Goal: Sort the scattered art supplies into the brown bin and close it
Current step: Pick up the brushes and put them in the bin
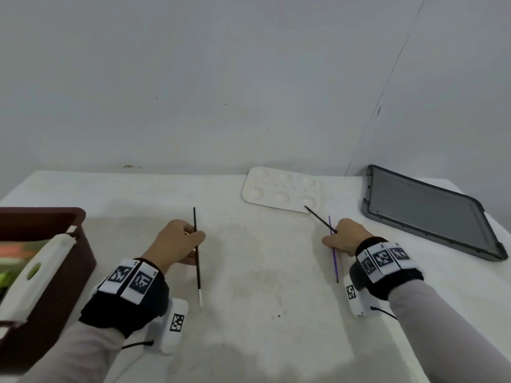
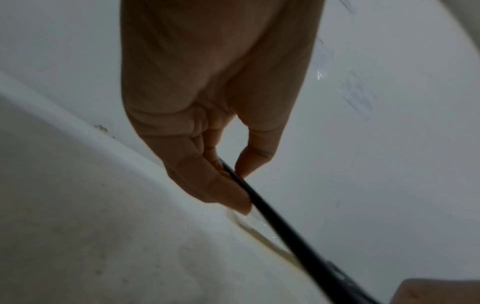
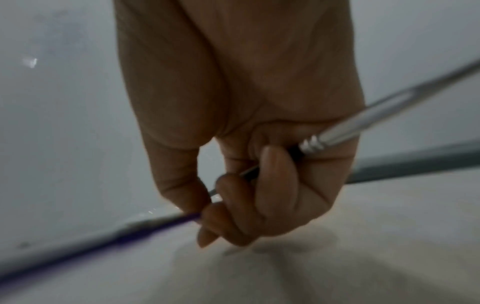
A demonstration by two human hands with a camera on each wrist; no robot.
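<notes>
My left hand [image 1: 179, 244] pinches a thin black paintbrush [image 1: 197, 258] between thumb and fingers; its white tip points toward me, and the same black brush [image 2: 272, 218] shows in the left wrist view. My right hand [image 1: 344, 239] grips two brushes together: a purple one [image 1: 334, 258] and a black one [image 1: 318, 218] that slants toward the palette. In the right wrist view the fingers [image 3: 275, 174] curl round a silver ferrule [image 3: 350, 127] and the purple handle [image 3: 145, 228]. The brown bin [image 1: 55, 272] stands open at the left edge, with supplies inside.
A white paint palette [image 1: 282, 189] lies at the back of the white table [image 1: 262, 286]. The grey bin lid [image 1: 425, 211] lies flat at the right, near the wall corner. A white rectangular object [image 1: 36, 275] rests across the bin's rim.
</notes>
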